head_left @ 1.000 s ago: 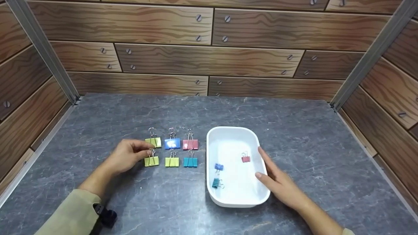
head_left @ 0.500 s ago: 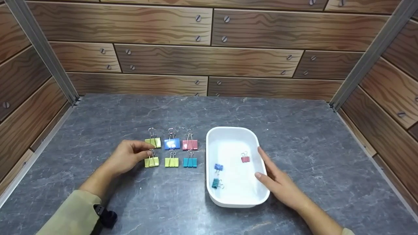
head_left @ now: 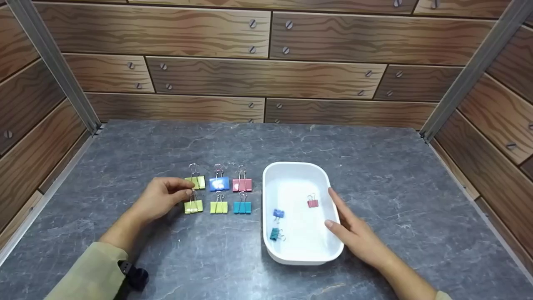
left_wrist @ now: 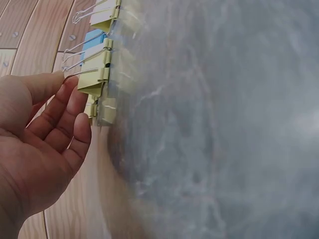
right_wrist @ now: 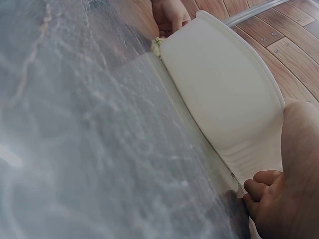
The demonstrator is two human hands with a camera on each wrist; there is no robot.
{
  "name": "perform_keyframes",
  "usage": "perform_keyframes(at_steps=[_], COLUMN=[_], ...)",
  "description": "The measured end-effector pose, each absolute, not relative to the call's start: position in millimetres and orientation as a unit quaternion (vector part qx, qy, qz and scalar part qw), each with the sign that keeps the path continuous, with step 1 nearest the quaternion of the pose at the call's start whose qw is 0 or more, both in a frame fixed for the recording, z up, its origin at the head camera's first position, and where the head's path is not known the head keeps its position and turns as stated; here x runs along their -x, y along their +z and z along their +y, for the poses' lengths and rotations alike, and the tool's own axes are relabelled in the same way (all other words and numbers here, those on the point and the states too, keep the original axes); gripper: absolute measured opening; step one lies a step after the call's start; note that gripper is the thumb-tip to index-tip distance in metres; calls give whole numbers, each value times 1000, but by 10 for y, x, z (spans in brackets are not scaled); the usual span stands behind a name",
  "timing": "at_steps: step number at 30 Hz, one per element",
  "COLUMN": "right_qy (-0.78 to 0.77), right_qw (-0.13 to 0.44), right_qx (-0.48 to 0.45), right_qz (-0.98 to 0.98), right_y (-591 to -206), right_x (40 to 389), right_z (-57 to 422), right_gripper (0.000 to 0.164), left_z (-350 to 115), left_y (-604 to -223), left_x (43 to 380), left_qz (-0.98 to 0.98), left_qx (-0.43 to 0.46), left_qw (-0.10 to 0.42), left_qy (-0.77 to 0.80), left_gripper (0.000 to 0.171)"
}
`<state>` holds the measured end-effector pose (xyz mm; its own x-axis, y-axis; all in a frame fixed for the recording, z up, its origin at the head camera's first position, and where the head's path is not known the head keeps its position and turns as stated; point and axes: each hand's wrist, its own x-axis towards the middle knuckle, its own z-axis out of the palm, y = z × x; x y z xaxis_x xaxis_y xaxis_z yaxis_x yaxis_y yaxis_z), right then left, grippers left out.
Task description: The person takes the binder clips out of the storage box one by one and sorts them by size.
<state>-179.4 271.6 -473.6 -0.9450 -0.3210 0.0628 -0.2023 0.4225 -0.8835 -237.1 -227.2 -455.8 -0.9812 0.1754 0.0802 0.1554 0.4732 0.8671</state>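
Note:
My left hand (head_left: 160,198) pinches the wire handle of the near-left yellow binder clip (head_left: 193,206) between thumb and index finger; the left wrist view shows the other fingers (left_wrist: 82,137) bent below it. Behind that clip stands a larger yellow binder clip (head_left: 199,182), close to the index finger. The row beside it has a blue clip (head_left: 219,183) and a pink clip (head_left: 242,185); the nearer row has a yellow clip (head_left: 219,207) and a teal clip (head_left: 242,207). My right hand (head_left: 358,237) grips the right side of a white bin (head_left: 303,262), thumb over the rim.
Inside the bin lie a small pink clip (head_left: 312,203), a small blue clip (head_left: 278,213) and a small dark teal clip (head_left: 275,234). The grey marbled table (head_left: 200,266) is bounded by wood-patterned walls (head_left: 208,79) and metal corner posts (head_left: 466,71).
My left thumb and index finger have shifted very slightly, and the glare on the pinched yellow binder clip has changed. The bin, the right hand and the other clips stay put.

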Motion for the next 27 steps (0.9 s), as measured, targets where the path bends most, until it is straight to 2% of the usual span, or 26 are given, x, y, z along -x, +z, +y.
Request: perform_keyframes(at_steps=[5, 12, 27], right_qy=[-512, -514, -507], right_qw=[59, 65, 59], right_qx=[155, 155, 155], right_qz=[843, 841, 846], right_y=[-4740, -4737, -4749], right_x=[1795, 1798, 1799], right_z=[2717, 2709, 2720], right_gripper=[77, 77, 76], left_z=[-2268, -2127, -1248], left_y=[-4459, -4203, -3706], left_x=[2353, 2311, 2371], left_qz=[850, 852, 827], left_qx=[-86, -117, -250], left_qw=[6, -20, 9], left_qy=[520, 510, 503], left_gripper=[24, 23, 22])
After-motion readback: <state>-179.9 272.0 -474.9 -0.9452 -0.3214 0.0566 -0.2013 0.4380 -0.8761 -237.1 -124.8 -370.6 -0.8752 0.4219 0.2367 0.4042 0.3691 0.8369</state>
